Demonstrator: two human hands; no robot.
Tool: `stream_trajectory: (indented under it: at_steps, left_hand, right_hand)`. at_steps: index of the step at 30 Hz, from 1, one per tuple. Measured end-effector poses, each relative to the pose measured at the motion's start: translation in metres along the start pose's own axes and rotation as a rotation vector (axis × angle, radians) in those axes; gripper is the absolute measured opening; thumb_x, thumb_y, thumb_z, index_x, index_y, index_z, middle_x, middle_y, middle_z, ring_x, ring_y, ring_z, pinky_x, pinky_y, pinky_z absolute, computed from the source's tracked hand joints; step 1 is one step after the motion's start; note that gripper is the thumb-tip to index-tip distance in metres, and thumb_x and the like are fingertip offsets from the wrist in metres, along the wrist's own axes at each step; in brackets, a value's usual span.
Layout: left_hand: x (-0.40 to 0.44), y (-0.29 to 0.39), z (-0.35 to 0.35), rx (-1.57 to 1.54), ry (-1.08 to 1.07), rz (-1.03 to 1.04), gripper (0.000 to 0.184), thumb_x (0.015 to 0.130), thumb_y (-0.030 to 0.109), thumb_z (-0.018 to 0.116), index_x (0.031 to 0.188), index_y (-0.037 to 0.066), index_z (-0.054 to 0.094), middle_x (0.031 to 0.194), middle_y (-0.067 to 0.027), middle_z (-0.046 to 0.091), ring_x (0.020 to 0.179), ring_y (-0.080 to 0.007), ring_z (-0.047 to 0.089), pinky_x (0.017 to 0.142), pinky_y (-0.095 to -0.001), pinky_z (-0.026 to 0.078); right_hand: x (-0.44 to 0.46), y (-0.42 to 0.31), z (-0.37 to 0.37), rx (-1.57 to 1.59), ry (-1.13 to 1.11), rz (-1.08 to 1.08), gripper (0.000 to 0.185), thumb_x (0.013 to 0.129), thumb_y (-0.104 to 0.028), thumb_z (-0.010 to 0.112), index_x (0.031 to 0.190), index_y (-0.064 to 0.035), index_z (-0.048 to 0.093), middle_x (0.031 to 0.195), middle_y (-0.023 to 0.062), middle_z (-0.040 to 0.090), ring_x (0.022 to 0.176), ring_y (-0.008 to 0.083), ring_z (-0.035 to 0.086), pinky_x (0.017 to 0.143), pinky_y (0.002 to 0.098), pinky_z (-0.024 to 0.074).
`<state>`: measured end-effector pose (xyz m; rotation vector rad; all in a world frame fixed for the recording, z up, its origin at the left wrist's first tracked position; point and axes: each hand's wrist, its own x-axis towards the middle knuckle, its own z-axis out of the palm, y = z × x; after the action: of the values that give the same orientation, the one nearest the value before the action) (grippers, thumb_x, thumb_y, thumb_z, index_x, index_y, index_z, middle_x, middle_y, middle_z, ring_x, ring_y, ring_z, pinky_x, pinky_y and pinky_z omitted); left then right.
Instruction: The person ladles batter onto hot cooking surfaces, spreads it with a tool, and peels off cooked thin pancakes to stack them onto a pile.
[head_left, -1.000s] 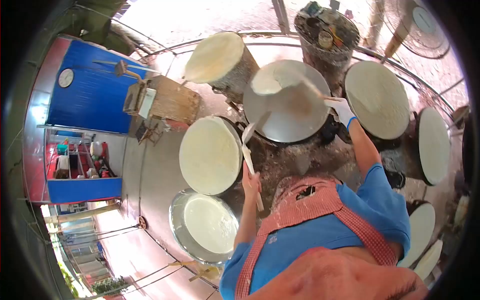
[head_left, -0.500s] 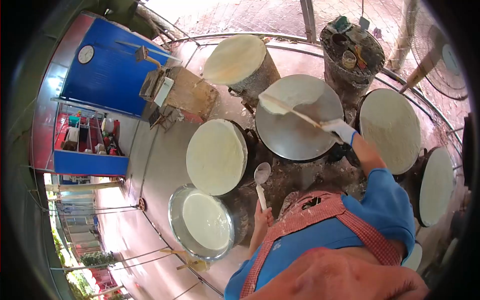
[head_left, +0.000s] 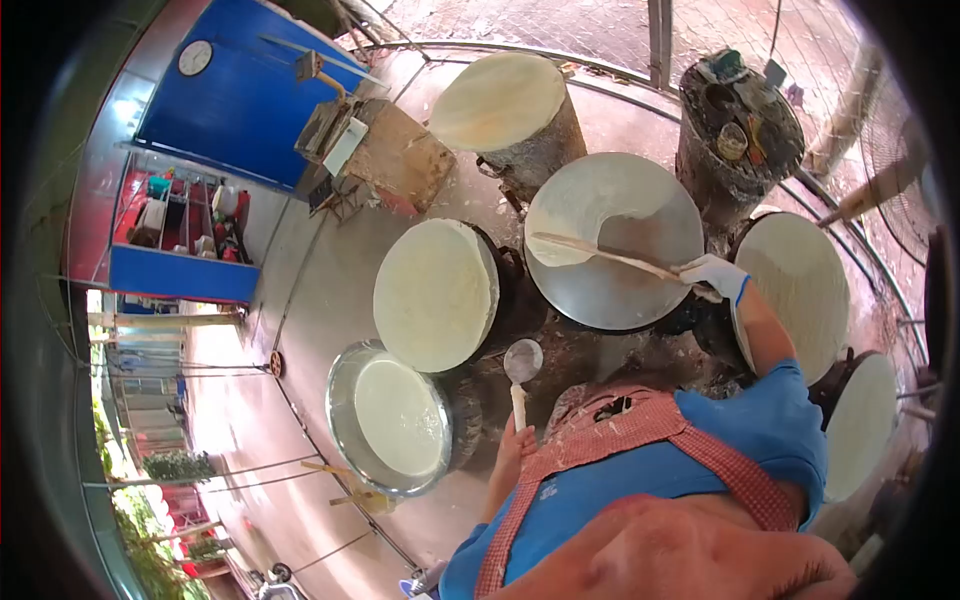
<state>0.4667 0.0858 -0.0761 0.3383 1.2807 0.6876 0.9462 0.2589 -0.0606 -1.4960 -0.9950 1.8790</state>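
My right hand [head_left: 713,275], in a white glove, grips one end of a long wooden spreader stick [head_left: 605,254]. The stick's far end lies over the left part of a round metal griddle [head_left: 630,295]. A layer of pale batter [head_left: 580,205] covers the griddle's upper and left area; bare grey metal shows elsewhere. My left hand [head_left: 514,446] is closed round the pale handle of a ladle [head_left: 523,362], held upright near my apron. The ladle's bowl is over the floor between the griddle and a wide metal basin [head_left: 337,420] of white batter [head_left: 400,415].
Other round griddles with pale sheets stand around me: at left [head_left: 435,295], upper left [head_left: 500,100], right [head_left: 795,290] and far right [head_left: 862,430]. A drum [head_left: 740,150] holding small items and a fan [head_left: 895,180] are at upper right. A wooden box [head_left: 395,155] stands farther left.
The spreader's far end has swept down along the griddle's left side, and batter now reaches lower there. My left hand still holds the ladle upright. The whole view has shifted slightly.
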Motion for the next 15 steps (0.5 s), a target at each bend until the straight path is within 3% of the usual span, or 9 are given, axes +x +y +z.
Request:
stream_trajectory:
  at_steps: [2,3,4,7,8,11,12,14,15]
  left_hand:
    - [-0.012,0.005,0.01,0.014,0.02,0.015,0.063,0.081,-0.002,0.049,0.134,0.017,0.021,0.063,0.0035,0.032,0.049,-0.004,0.032,0.04,-0.0172,0.027]
    - [-0.019,0.007,0.011,0.042,0.034,0.018,0.064,0.081,-0.002,0.049,0.135,0.017,0.021,0.063,0.0035,0.032,0.049,-0.0039,0.031,0.04,-0.0172,0.027]
    - [-0.021,0.002,0.007,0.047,0.045,0.009,0.064,0.081,-0.002,0.049,0.135,0.017,0.021,0.063,0.0035,0.032,0.049,-0.0039,0.031,0.04,-0.0172,0.027]
    - [-0.02,-0.011,-0.003,-0.036,0.086,0.01,0.064,0.081,-0.001,0.049,0.135,0.017,0.02,0.063,0.0035,0.032,0.049,-0.0037,0.031,0.041,-0.0171,0.027]
    - [-0.02,-0.01,-0.001,-0.079,0.096,-0.008,0.063,0.081,-0.001,0.049,0.135,0.016,0.02,0.063,0.0034,0.031,0.049,-0.0036,0.031,0.042,-0.0169,0.027]
    - [-0.021,-0.023,-0.002,-0.202,0.077,0.003,0.063,0.081,-0.002,0.048,0.134,0.017,0.021,0.063,0.0034,0.031,0.048,-0.0037,0.03,0.041,-0.0169,0.027]
    - [-0.022,-0.023,-0.001,-0.201,0.118,-0.015,0.063,0.081,-0.002,0.048,0.134,0.018,0.021,0.062,0.0035,0.031,0.047,-0.0038,0.03,0.04,-0.0169,0.027]
    - [-0.021,-0.028,-0.004,-0.223,0.13,-0.018,0.063,0.08,-0.002,0.049,0.133,0.02,0.022,0.06,0.0039,0.031,0.046,-0.0041,0.03,0.038,-0.0171,0.026]
    - [-0.025,-0.028,-0.005,-0.218,0.136,-0.019,0.063,0.08,-0.002,0.049,0.133,0.02,0.022,0.06,0.0039,0.031,0.046,-0.0041,0.03,0.038,-0.0171,0.026]
  right_hand:
    - [0.022,-0.014,-0.019,-0.158,0.132,-0.004,0.029,0.074,-0.024,0.065,0.093,-0.0019,0.066,0.06,0.0033,0.056,0.04,0.0084,0.045,0.036,0.0246,0.0329]
    - [0.05,-0.015,-0.024,-0.035,0.206,-0.016,0.029,0.074,-0.024,0.064,0.093,-0.0012,0.066,0.059,0.0024,0.056,0.042,0.0074,0.046,0.038,0.0238,0.0344]
    - [0.065,-0.02,-0.022,0.034,0.219,-0.434,0.029,0.075,-0.027,0.064,0.091,-0.002,0.067,0.058,0.0021,0.056,0.046,0.0076,0.049,0.041,0.0221,0.0361]
    - [0.092,-0.011,-0.016,-0.226,0.051,-0.48,0.03,0.075,-0.027,0.063,0.091,-0.0011,0.066,0.06,0.0032,0.057,0.048,0.0083,0.049,0.043,0.0222,0.0377]
    - [0.093,0.006,-0.015,-0.219,0.036,-0.476,0.03,0.075,-0.027,0.063,0.091,-0.0011,0.066,0.06,0.0032,0.057,0.048,0.0083,0.049,0.043,0.0222,0.0377]
    - [0.072,0.061,-0.047,-0.331,-0.02,-0.072,0.03,0.072,-0.023,0.064,0.095,-0.0035,0.066,0.057,0.0013,0.054,0.041,0.0052,0.042,0.037,0.0234,0.0322]
    - [0.057,0.04,-0.045,-0.353,-0.031,-0.079,0.03,0.072,-0.023,0.064,0.095,-0.0035,0.066,0.057,0.0013,0.054,0.041,0.0052,0.042,0.037,0.0234,0.0322]
    - [0.012,-0.025,-0.025,-0.254,-0.061,-0.143,0.038,0.076,-0.042,0.062,0.084,-0.005,0.067,0.055,0.0071,0.055,0.044,0.0125,0.049,0.04,0.0284,0.0393]
    - [0.038,-0.025,-0.028,-0.31,-0.011,-0.171,0.037,0.075,-0.039,0.062,0.081,-0.0029,0.064,0.057,0.0068,0.056,0.045,0.0126,0.049,0.041,0.0285,0.0401]
